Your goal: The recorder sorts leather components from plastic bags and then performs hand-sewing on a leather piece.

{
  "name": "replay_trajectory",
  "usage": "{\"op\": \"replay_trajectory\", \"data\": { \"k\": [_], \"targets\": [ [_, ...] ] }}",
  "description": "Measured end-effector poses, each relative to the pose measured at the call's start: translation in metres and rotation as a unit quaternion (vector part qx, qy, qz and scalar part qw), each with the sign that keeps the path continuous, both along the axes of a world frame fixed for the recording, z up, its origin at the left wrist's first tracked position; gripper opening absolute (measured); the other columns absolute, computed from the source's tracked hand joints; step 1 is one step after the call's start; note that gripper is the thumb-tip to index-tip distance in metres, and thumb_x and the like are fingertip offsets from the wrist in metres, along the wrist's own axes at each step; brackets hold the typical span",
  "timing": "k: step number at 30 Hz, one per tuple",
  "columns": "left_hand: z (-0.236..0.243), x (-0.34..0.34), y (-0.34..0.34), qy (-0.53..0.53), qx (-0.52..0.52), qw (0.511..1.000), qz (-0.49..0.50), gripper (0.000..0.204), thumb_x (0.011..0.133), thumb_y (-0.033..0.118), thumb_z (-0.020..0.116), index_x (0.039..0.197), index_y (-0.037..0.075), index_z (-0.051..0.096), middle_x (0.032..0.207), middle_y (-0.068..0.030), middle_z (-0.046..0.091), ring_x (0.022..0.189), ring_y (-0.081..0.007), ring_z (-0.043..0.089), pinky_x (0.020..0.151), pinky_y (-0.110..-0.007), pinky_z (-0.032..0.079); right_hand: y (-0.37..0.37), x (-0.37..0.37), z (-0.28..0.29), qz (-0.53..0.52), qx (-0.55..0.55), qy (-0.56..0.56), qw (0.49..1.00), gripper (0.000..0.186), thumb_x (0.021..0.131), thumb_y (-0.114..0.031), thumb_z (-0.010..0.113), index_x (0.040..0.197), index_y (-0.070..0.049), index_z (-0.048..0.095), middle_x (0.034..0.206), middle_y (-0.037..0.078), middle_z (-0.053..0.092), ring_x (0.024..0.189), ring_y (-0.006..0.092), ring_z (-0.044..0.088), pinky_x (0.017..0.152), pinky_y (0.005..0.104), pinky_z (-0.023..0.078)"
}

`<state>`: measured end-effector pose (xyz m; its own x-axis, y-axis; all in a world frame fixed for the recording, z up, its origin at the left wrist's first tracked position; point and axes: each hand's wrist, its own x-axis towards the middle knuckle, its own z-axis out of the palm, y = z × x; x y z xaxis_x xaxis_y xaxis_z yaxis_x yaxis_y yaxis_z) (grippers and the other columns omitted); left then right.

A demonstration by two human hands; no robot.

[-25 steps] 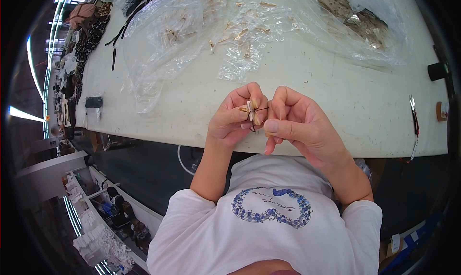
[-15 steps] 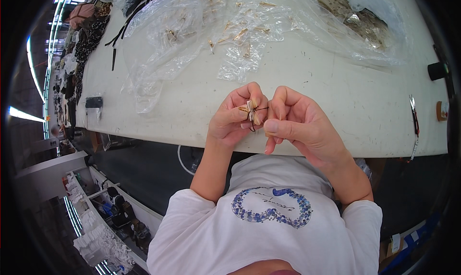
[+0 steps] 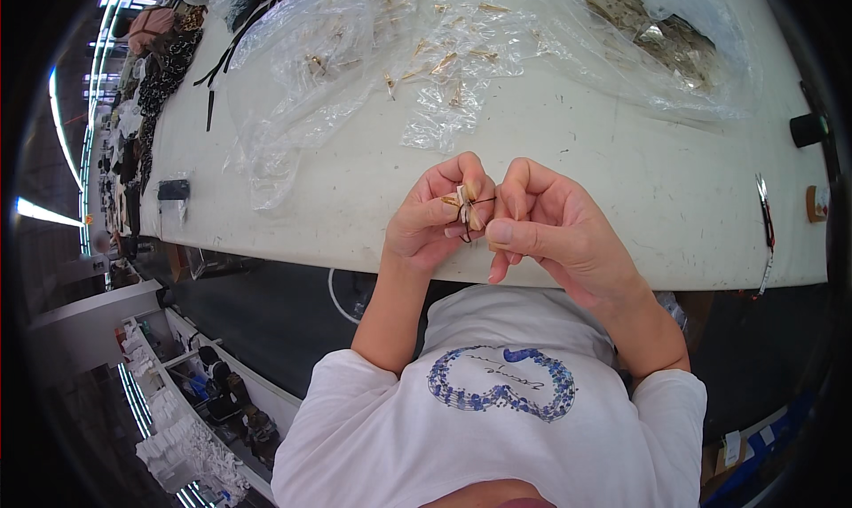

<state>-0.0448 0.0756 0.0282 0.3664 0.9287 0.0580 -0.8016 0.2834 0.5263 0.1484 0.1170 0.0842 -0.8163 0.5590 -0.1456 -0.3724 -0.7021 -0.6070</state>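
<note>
Our fingers were pinched together around a small bundle of tan tags (image 3: 465,204) threaded on a thin dark cord (image 3: 469,224). Our left hand (image 3: 435,217) clamped the bundle itself, and our right hand (image 3: 541,228) nipped the cord just beside it, likely so neither could slip. We held it just above the near edge of the white table (image 3: 621,189), close enough to see. Farther back lay clear plastic bags (image 3: 311,73) with loose tan pieces (image 3: 444,60), within reach. Well to the right lay scissors (image 3: 765,213).

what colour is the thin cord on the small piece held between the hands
Black, looping from the small tan piece; the head view shows it.
</note>
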Motion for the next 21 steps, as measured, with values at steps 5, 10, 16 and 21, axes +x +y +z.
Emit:
{"op": "replay_trajectory", "data": {
  "k": [5, 10, 16, 21],
  "targets": [
    [0.0, 0.0, 0.0, 0.008, 0.004, 1.0, 0.006, 0.022, 0.087, 0.019, 0.069, 0.097, 0.006, 0.053, 0.082, -0.006, 0.06, 0.061, -0.0042, 0.045, 0.053, -0.018, 0.034, -0.001, -0.001, -0.002, -0.011, 0.006, -0.002, 1.0, 0.021, 0.088, -0.009, 0.072, 0.085, -0.008, 0.051, 0.093, 0.005, 0.062, 0.082, 0.0095, 0.061, 0.066, 0.0267, 0.057],
    [0.002, 0.0, 0.0, 0.03, -0.001, 1.0, 0.007, 0.023, 0.087, 0.019, 0.07, 0.098, 0.006, 0.054, 0.082, -0.0046, 0.059, 0.06, -0.0045, 0.044, 0.054, -0.018, 0.035, -0.005, -0.004, -0.001, -0.057, 0.043, -0.032, 0.997, 0.015, 0.089, -0.006, 0.069, 0.092, -0.004, 0.054, 0.092, 0.005, 0.061, 0.082, 0.0091, 0.061, 0.067, 0.0266, 0.057],
    [0.021, -0.011, 0.0, 0.132, -0.02, 0.991, 0.004, 0.018, 0.088, 0.011, 0.069, 0.099, 0.004, 0.056, 0.086, -0.0048, 0.063, 0.063, -0.0049, 0.051, 0.056, -0.019, 0.041, -0.006, 0.0, 0.002, -0.121, 0.264, -0.132, 0.948, 0.03, 0.092, -0.002, 0.062, 0.121, 0.003, 0.057, 0.09, 0.002, 0.058, 0.081, 0.0074, 0.059, 0.07, 0.023, 0.055],
    [0.032, -0.01, -0.002, 0.216, -0.05, 0.975, -0.018, 0.017, 0.088, 0.008, 0.07, 0.099, 0.003, 0.058, 0.086, -0.004, 0.064, 0.067, -0.0062, 0.057, 0.059, -0.019, 0.046, 0.002, 0.005, 0.003, -0.102, 0.383, -0.188, 0.899, 0.024, 0.093, 0.0, 0.057, 0.117, 0.003, 0.059, 0.091, 0.002, 0.059, 0.082, 0.0064, 0.059, 0.069, 0.0206, 0.052]
  ]
}}
